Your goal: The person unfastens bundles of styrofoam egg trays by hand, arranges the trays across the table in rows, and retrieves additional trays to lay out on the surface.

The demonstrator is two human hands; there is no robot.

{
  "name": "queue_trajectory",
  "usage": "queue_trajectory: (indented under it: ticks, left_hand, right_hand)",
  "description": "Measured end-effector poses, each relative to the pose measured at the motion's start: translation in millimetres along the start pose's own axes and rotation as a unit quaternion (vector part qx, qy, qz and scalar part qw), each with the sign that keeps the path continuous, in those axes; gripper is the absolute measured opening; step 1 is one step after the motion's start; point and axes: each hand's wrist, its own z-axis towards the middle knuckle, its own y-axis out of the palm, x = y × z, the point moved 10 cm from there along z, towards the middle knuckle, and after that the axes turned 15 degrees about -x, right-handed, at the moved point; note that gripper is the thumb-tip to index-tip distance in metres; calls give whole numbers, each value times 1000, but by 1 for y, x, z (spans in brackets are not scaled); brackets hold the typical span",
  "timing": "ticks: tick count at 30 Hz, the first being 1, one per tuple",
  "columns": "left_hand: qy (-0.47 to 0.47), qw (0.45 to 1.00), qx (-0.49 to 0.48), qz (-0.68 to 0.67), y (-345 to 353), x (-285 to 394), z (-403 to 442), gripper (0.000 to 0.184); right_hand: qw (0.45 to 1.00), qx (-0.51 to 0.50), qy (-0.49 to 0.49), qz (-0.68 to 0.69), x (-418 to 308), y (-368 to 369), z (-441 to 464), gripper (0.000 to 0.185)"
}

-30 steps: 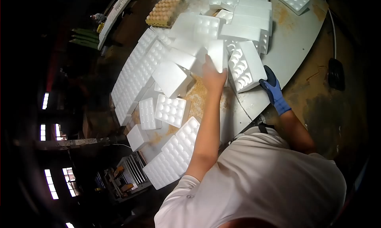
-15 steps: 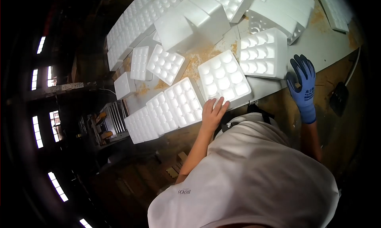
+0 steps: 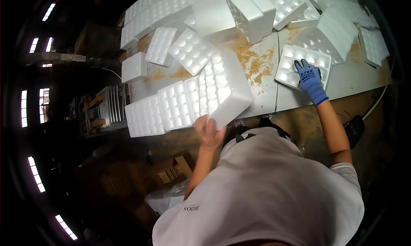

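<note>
- Hollows (image 3: 214, 81), rounded and bright, ran in rows over one face of the tilted tray (image 3: 237, 83), whose other visible sides looked plain, white and smooth
- From my distance, I saw it slanting at the near edge of the table (image 3: 267, 99), overlapping the end of a row of trays (image 3: 174, 104) in view
- I had the bare left hand (image 3: 209, 132) grasping its near end, fingers at the corner
- The blue-gloved right hand (image 3: 310, 76) rested on the flat tray (image 3: 287, 65), cups upward; I could not tell whether it gripped
- Yellowish crumbs (image 3: 257, 66) lay scattered between both trays
</note>
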Motion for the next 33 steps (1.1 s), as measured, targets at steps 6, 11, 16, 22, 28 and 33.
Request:
queue_trajectory:
  ticks: [6,11,16,22,28,33]
  left_hand:
    - [-174,978,109,26,-64,-65,-42,100]
    - [-63,996,68,-10,-46,-45,-38,93]
    - [-70,994,54,-71,-14,-26,-40,86]
    - [55,984,-141,-91,101,32,-14,45]
    - [78,969,-230,-33,181,38,0,34]
    - [3,937,-350,-9,201,46,1,29]
  right_hand:
    - [986,44,27,160,8,84,11,64]
    - [973,36,85,214,0,104,-11,55]
    - [942,221,62,247,10,80,-39,64]
    - [859,327,368,141,114,89,-134,100]
    - [173,149,228,947,190,376,-13,105]
    - [419,12,166,893,98,490,62,80]
